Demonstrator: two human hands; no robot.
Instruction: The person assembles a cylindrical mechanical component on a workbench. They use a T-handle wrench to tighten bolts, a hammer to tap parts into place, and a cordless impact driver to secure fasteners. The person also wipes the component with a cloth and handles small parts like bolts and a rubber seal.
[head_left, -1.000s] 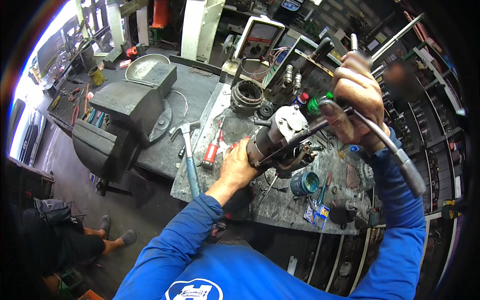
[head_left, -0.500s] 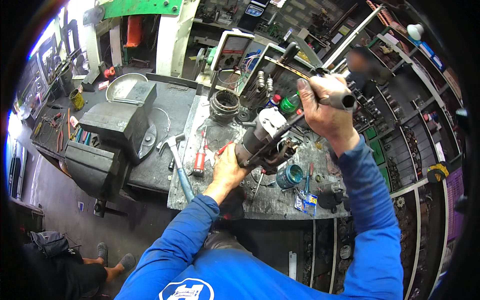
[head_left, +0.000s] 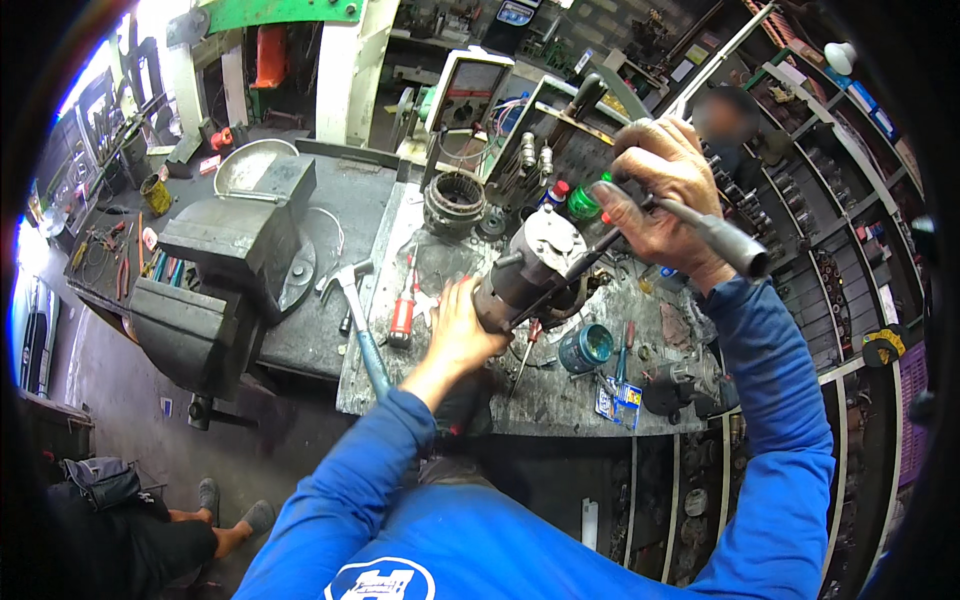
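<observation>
A dark cylindrical starter motor (head_left: 520, 270) with a pale metal end cap stands tilted over the workbench. My left hand (head_left: 462, 328) is wrapped round its lower body, steadying it. My right hand (head_left: 668, 195) is closed on a T-handle socket wrench (head_left: 735, 245), whose tubular end points toward the lower right. From that grip a thin shaft slants down to the motor's side; its working tip is hard to make out. Left of the motor lie a red-handled screwdriver (head_left: 402, 318) and a hammer (head_left: 362, 330) with a blue handle.
A large bench vise (head_left: 225, 240) stands at left. On the bench (head_left: 470, 400) are a ring-shaped metal housing (head_left: 453, 203), a teal-lidded jar (head_left: 586, 349) and a green bottle (head_left: 582, 203). Shelves of parts (head_left: 830, 270) line the right. Another person (head_left: 725, 120) is behind; someone's legs (head_left: 230, 530) show lower left.
My right hand has turned, swinging the wrench's tubular end outward to the right and down. The motor has shifted slightly in my left hand's hold, its end cap facing up more.
</observation>
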